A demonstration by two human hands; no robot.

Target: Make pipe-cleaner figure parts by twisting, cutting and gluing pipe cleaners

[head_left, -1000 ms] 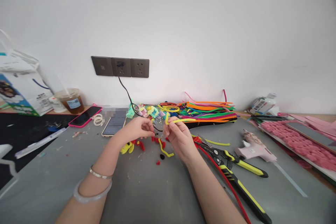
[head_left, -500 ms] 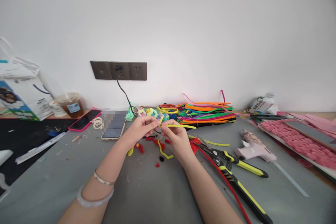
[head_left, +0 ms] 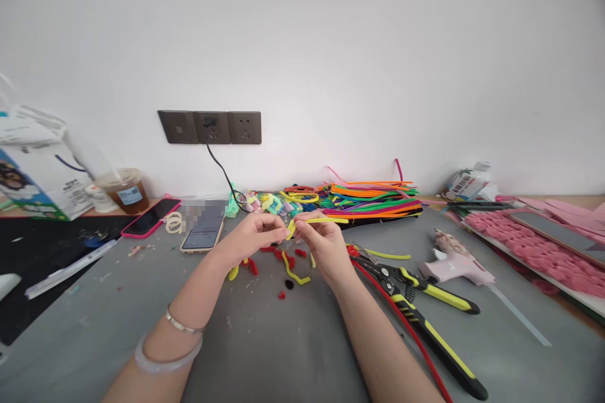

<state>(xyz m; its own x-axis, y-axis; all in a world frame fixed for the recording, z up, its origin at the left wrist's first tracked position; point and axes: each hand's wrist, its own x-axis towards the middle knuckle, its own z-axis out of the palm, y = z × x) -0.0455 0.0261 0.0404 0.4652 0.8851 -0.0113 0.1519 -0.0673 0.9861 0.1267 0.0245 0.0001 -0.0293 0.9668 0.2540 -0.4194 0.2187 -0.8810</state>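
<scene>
Between my two hands is a yellow pipe cleaner (head_left: 331,221), bent near its left part, with a straight tail running right over my right hand. The fingertips of my left hand (head_left: 261,231) pinch the bent part. My right hand (head_left: 321,244) grips it between thumb and fingers close beside the left. Below them on the grey mat lie a zigzag yellow piece (head_left: 293,269), several short red pieces (head_left: 253,266) and a small black oval (head_left: 289,284). A long red pipe cleaner (head_left: 411,330) passes under the black-and-yellow pliers (head_left: 401,289) to the right of my right arm.
A bundle of coloured pipe cleaners (head_left: 373,201) lies along the wall. At left are a phone (head_left: 203,227), a pink-cased phone (head_left: 152,217) and a drink cup (head_left: 125,192). A pink glue gun (head_left: 456,261) and pink woven piece (head_left: 543,239) lie at right.
The yellow pipe cleaner's left end now shows a larger bend between my fingertips. Its tail has risen slightly and the right hand has turned a little. The whole view has shifted slightly.
</scene>
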